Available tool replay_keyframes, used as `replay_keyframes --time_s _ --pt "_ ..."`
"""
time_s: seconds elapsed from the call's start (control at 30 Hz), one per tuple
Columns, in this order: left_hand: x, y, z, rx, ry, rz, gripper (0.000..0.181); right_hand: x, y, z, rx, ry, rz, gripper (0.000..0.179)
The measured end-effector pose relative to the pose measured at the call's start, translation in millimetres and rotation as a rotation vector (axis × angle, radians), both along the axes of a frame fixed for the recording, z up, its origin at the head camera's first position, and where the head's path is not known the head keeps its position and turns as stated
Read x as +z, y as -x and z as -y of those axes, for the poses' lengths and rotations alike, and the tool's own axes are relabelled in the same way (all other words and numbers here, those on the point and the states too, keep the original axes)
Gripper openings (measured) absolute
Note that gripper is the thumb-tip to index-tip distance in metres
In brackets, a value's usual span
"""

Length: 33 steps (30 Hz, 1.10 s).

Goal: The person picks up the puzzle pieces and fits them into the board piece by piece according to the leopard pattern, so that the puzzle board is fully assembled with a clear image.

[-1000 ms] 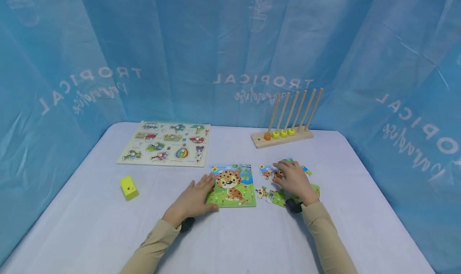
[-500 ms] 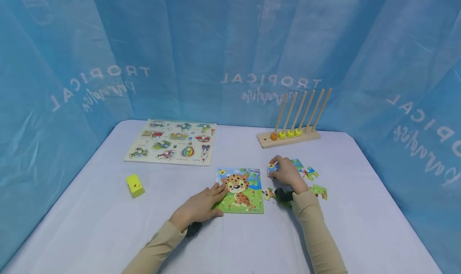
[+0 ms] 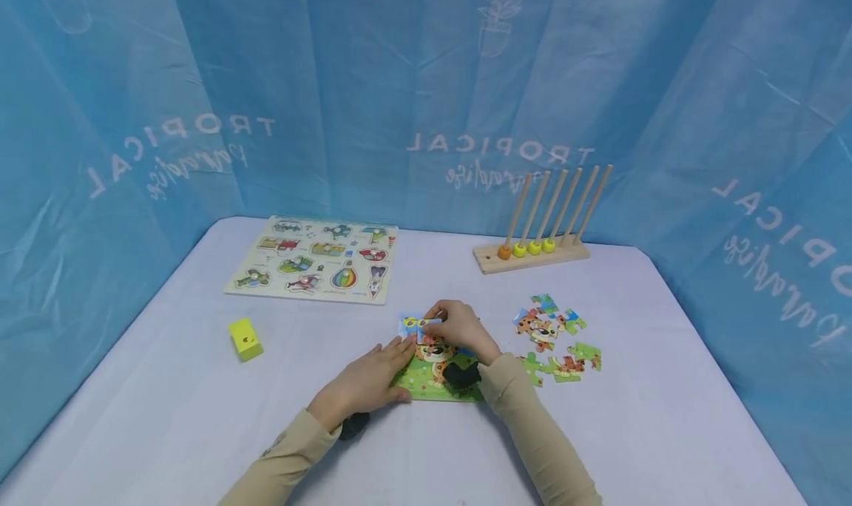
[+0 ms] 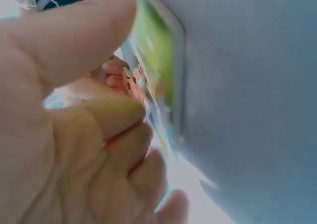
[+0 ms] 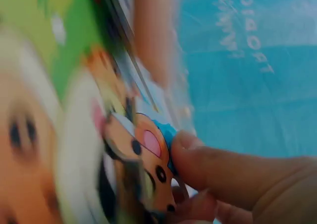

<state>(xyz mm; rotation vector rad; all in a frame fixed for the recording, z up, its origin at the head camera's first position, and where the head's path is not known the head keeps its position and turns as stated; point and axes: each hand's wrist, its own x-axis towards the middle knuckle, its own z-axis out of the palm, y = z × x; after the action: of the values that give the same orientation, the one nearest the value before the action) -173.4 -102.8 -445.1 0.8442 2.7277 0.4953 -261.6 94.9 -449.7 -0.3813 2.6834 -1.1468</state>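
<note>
A square jigsaw board (image 3: 426, 389) with a leopard cub picture on green and blue lies in the middle of the table. My left hand (image 3: 366, 382) rests along its left edge with fingers extended; the left wrist view shows the thumb beside the board's green side. Over the board's upper left, my right hand (image 3: 464, 330) pinches a jigsaw piece (image 5: 156, 164) between thumb and fingers. That piece carries a spotted orange face part, a pink ear and some blue. Part of the board's picture is hidden behind the right hand and its black wrist camera (image 3: 461, 375).
Right of the board lie several loose jigsaw pieces (image 3: 541, 331), with more green ones (image 3: 566, 369) nearer. A vehicle peg puzzle (image 3: 313, 269) is at back left, a yellow block (image 3: 245, 339) in front of it. A wooden rod stand with beads (image 3: 532, 258) stands at back right.
My right hand has picked up a jigsaw piece from the loose ones on the right and carried it left over the board. The left hand has stayed at the board's left edge.
</note>
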Motion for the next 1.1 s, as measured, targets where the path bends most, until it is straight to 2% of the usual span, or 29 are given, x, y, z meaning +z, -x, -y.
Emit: replay_keyframes --time_s 0.17,0.33,0.47,0.57,0.7,0.8,0.87,0.93,1.1 --pt "-4.4 2.5 -0.8 0.011 -0.017 -0.004 0.083 -7.7 -3.7 18.8 -0.065 -0.043 -0.069 0.018" --pt "-2.9 5.7 -3.3 -0.007 -0.029 -0.001 0.082 -10.5 -2.7 28.7 -0.109 -0.06 -0.162 0.017" --pt "-1.9 7.2 -4.5 -0.029 -0.013 0.012 0.079 -12.8 0.0 30.9 -0.096 -0.035 -0.189 0.012" --pt "-3.2 8.7 -5.7 -0.04 -0.009 0.022 0.078 -14.6 3.4 22.3 -0.051 0.027 -0.158 0.01" --pt "-5.7 10.4 -9.2 -0.028 -0.003 0.036 0.077 -9.5 7.4 -11.2 -0.022 0.118 -0.064 0.015" --pt "-6.8 9.2 -9.9 -0.004 0.004 0.051 0.078 -4.6 8.2 -49.6 -0.077 0.117 -0.081 0.019" --pt "-7.3 7.7 -8.4 0.014 0.005 0.058 0.078 -2.5 7.0 -76.6 -0.127 0.079 -0.115 0.022" --pt "-7.5 6.4 -6.2 0.029 0.006 0.062 0.078 -1.3 5.7 -101.9 -0.172 -0.002 -0.146 0.029" --pt "-7.6 5.3 -1.5 0.045 -0.013 0.069 0.078 2.5 1.7 -144.4 -0.171 -0.198 -0.082 0.056"
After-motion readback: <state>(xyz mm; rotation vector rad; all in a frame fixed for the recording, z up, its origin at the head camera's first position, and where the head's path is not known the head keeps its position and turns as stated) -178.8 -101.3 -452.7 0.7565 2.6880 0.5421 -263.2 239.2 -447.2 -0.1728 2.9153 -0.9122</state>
